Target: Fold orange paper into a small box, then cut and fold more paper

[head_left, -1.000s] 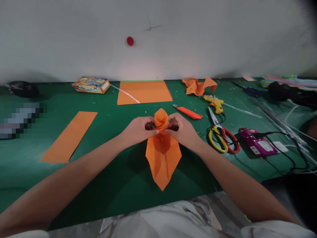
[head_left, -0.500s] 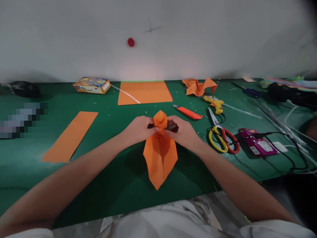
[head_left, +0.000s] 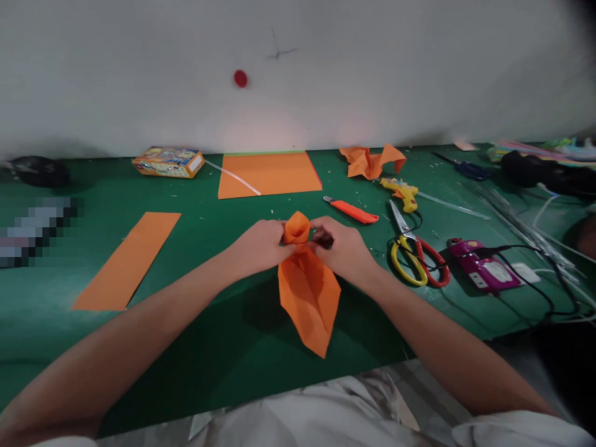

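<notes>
Pinched the folded orange paper piece (head_left: pixel 310 295), cupped at the top and pointed below, by its narrow neck, left of the metal scissors with yellow and red handles (head_left: pixel 406 233) on the green counter (head_left: pixel 200 366). Gripped the side farther from the scissors with a nearly closed left hand (head_left: pixel 258 249), the nearer side with thumb and loosely curled fingers of the right hand (head_left: pixel 348 253).

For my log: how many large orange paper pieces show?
4: folded piece in both hands, flat strip left, rectangular sheet behind, crumpled piece back right; more may hide.
</notes>
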Demonstrator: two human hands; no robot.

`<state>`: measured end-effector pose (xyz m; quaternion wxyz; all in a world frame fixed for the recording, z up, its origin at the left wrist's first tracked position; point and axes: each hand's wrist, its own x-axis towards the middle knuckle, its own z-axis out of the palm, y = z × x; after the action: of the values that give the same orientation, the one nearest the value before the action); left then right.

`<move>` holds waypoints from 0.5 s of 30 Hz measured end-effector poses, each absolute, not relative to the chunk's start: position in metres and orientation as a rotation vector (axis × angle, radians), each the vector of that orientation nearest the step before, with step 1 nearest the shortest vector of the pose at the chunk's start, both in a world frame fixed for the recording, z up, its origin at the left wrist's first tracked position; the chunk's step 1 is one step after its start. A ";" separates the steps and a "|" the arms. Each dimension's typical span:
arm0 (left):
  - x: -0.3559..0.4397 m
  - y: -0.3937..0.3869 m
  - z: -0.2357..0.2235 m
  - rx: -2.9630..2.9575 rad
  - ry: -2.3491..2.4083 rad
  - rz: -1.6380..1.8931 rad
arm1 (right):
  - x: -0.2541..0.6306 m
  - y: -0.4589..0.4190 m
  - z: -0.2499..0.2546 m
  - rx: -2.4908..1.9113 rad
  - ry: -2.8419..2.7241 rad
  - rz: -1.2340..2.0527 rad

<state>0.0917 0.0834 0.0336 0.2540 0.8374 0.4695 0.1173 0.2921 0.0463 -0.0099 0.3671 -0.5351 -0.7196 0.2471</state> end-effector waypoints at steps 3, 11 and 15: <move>0.093 0.082 0.032 2.269 1.279 0.329 | 0.291 0.046 -0.009 -1.366 -1.858 0.628; 0.089 0.086 0.025 2.206 1.234 0.365 | 0.291 0.048 -0.008 -1.364 -1.980 0.608; 0.085 0.084 0.030 2.121 1.162 0.388 | 0.292 0.047 -0.008 -1.393 -1.993 0.637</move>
<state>0.0854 0.0844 0.0299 0.3391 0.8146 0.4464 0.1491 0.2917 0.0467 -0.0080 0.3090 -0.5272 -0.7540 0.2410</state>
